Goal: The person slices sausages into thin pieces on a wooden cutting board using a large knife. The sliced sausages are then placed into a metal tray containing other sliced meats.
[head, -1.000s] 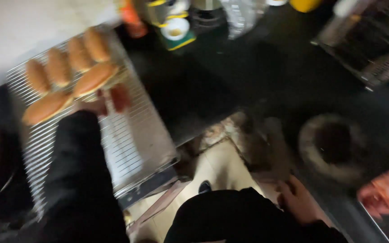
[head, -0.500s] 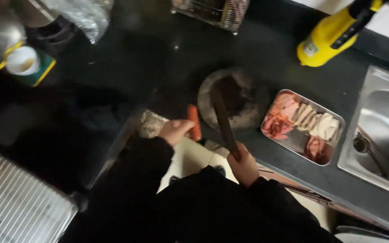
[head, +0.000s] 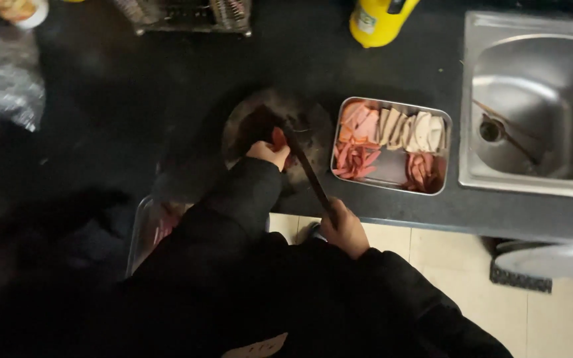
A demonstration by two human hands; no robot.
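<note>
My left hand point(head: 268, 154) holds a red sausage point(head: 278, 139) down on a dark round chopping board point(head: 313, 129) on the black counter. My right hand point(head: 345, 225) grips the handle of a long dark knife point(head: 305, 169), whose blade reaches up to the sausage on the board. Both arms are in black sleeves. Just right of the board sits a rectangular metal tray point(head: 392, 174) filled with sliced sausage and pale meat strips.
A steel sink point(head: 538, 99) lies at the right. A yellow bottle point(head: 379, 20) and a wire rack point(head: 187, 16) stand at the back. A plastic bag point(head: 4, 86) is at the far left. A metal container point(head: 144, 229) shows under my left arm. Tiled floor lies below.
The view swung from the bun rack to the chopping board. My left hand carried the sausage onto the board, and the knife in my right hand now points at it.
</note>
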